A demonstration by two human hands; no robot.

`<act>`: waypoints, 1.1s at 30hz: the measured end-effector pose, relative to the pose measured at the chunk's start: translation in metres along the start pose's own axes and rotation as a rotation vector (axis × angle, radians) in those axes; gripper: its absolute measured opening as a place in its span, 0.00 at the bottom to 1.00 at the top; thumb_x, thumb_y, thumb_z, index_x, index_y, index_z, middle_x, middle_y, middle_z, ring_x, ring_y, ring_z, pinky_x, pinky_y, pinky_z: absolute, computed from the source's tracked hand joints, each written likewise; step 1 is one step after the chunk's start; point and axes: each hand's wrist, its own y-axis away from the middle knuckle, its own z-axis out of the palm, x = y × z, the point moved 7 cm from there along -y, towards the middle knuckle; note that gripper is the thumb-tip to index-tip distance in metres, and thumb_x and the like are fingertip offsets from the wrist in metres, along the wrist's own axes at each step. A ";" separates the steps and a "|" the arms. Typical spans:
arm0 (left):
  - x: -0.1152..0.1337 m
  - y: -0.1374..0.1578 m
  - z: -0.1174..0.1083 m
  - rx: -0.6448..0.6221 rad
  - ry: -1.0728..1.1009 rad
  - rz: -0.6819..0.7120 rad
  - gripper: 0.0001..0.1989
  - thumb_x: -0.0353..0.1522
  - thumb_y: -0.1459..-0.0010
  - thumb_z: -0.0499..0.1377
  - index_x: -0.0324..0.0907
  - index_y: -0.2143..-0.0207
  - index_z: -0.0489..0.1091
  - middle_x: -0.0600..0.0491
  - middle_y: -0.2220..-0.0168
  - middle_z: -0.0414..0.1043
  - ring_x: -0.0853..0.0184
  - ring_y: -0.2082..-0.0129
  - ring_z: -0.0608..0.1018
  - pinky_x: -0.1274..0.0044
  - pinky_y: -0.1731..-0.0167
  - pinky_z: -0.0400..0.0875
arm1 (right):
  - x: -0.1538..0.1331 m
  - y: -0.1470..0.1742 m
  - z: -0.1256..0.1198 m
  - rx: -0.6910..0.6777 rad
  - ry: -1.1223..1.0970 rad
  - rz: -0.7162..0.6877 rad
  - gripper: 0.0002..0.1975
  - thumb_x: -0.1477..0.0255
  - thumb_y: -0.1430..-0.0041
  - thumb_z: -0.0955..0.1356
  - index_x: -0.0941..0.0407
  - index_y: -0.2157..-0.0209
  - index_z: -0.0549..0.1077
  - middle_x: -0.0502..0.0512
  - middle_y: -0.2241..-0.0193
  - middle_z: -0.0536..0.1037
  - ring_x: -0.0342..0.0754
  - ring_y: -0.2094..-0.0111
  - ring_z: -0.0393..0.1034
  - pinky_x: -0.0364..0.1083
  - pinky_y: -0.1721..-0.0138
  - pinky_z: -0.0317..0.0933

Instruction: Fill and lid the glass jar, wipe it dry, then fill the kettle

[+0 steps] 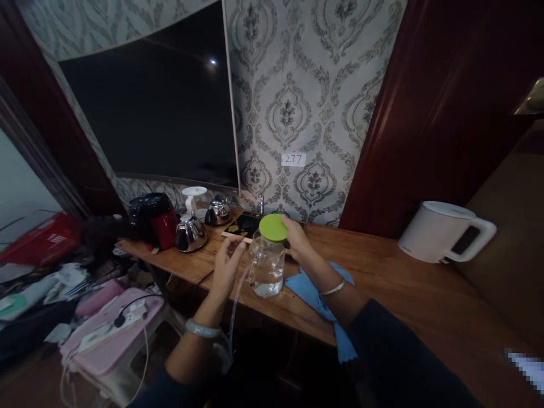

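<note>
My right grip (300, 241) is closed on the green lid (273, 228), with my thumb up on its edge. The lid is at the top of the clear jug (268, 272), and I can't tell if it sits all the way down on the rim. The jug stands on the wood counter (374, 277), close to the front edge, with what looks like water in it.

My left grip (227, 265) is by the jug's handle side, fingers bent. I can't tell if it is touching the jug or how tightly those fingers are closed.

To do this bit well, I think I should hold the lid flat and move it slowly, so it doesn't knock the jug. A jug with water in it is heavy and slippery, so my left grip should steady it. Pushing it toward me would be bad, because the edge is so near.

The see-through hose (235, 309) hangs down just beside the jug, so I should watch that my left wrist doesn't snag it. The blue cloth (306, 288) lies on the other side, under my right arm, handy for drips.
</note>
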 end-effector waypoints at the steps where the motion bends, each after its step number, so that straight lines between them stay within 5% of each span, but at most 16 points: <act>1: 0.001 -0.006 0.003 -0.016 -0.001 0.002 0.20 0.46 0.49 0.67 0.42 0.60 0.76 0.51 0.61 0.77 0.63 0.58 0.77 0.73 0.54 0.71 | 0.005 -0.003 0.004 0.007 -0.011 0.052 0.16 0.56 0.43 0.70 0.55 0.72 0.77 0.52 0.74 0.83 0.50 0.69 0.78 0.46 0.66 0.72; 11: -0.022 -0.041 0.040 -0.115 0.149 -0.170 0.24 0.48 0.56 0.70 0.40 0.63 0.78 0.47 0.60 0.81 0.60 0.58 0.79 0.70 0.55 0.71 | 0.021 -0.006 0.021 -0.001 -0.021 0.187 0.11 0.66 0.39 0.68 0.56 0.73 0.77 0.48 0.82 0.79 0.46 0.75 0.76 0.42 0.69 0.69; 22: -0.025 -0.043 0.052 -0.130 0.195 -0.206 0.20 0.44 0.57 0.69 0.38 0.67 0.81 0.46 0.63 0.83 0.57 0.59 0.80 0.70 0.56 0.72 | 0.025 -0.002 0.014 -0.035 0.023 0.220 0.10 0.66 0.43 0.69 0.55 0.75 0.75 0.50 0.79 0.80 0.48 0.74 0.74 0.44 0.67 0.67; 29: -0.030 -0.051 0.055 -0.104 0.221 -0.207 0.22 0.41 0.55 0.67 0.38 0.59 0.80 0.45 0.56 0.82 0.59 0.56 0.80 0.70 0.52 0.71 | 0.015 0.002 0.011 0.011 0.066 0.197 0.08 0.70 0.50 0.67 0.55 0.78 0.75 0.49 0.79 0.79 0.46 0.75 0.72 0.42 0.71 0.64; 33: -0.029 -0.059 0.059 -0.138 0.163 -0.159 0.19 0.42 0.54 0.65 0.37 0.64 0.81 0.46 0.62 0.83 0.60 0.61 0.80 0.71 0.57 0.73 | 0.009 0.001 0.009 0.050 0.108 0.175 0.06 0.71 0.54 0.68 0.55 0.81 0.74 0.48 0.81 0.77 0.45 0.76 0.68 0.41 0.74 0.60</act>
